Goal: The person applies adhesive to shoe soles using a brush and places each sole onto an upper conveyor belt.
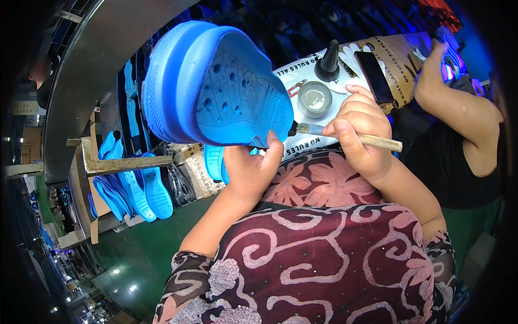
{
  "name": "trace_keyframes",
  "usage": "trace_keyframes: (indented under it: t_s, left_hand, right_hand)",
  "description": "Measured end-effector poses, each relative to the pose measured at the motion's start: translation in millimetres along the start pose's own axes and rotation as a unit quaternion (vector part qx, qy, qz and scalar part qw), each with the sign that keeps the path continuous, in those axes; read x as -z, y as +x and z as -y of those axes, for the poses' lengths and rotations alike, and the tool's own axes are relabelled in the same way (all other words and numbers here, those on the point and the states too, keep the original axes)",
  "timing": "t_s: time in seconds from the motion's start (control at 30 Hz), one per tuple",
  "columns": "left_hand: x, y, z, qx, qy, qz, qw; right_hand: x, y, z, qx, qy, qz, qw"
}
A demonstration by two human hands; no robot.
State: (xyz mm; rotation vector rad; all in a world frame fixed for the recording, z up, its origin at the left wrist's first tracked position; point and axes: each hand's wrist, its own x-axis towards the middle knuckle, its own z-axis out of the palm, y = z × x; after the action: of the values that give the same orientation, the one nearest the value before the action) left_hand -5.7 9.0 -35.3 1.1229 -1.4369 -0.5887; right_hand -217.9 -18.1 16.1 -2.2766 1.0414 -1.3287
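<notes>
My left hand (249, 171) grips a blue foam clog (178, 92) by its edge, with the thumb on the near rim. The clog is tilted so its inside, dotted with holes, faces me. In my right hand (362, 134) is a small paintbrush (382, 142) with a wooden handle, pinched between thumb and fingers. Its dark bristle tip points left, at the clog's right edge; whether it touches, I cannot tell. Just beyond the brush stands a round glass jar (314, 99) with something pale inside. Behind the jar rises a black cone-shaped nozzle bottle (328, 62).
A dark phone (373, 77) lies on the printed cardboard (398, 59) at the right. Blue sole-shaped pieces (143, 191) stand in a carton at the left, beside a wooden bar (132, 163). A grey metal surface (89, 70) curves along the upper left. Another person's arm (456, 100) works at the far right.
</notes>
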Motion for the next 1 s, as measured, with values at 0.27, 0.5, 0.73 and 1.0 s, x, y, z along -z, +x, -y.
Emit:
trace_keyframes:
  t_s: [0.27, 0.5, 0.73, 1.0]
  left_hand:
    - [-1.1, 0.8, 5.8, 0.008, -0.033, 0.041, 0.999]
    - [-1.6, 2.0, 4.4, -0.005, -0.028, 0.044, 0.999]
    - [3.2, -0.4, 2.8, -0.063, 0.048, 0.056, 0.995]
    - [4.6, 5.1, -6.4, -0.063, 0.106, 0.092, 0.988]
  right_hand:
    - [-1.1, 0.9, 4.1, 0.022, -0.022, 0.016, 0.999]
    - [-7.7, 3.1, 4.5, 0.027, -0.011, 0.012, 0.999]
    - [-1.8, -1.8, 4.7, -0.027, 0.036, 0.007, 0.999]
    - [-2.1, -2.6, 5.7, -0.048, 0.001, 0.0, 0.999]
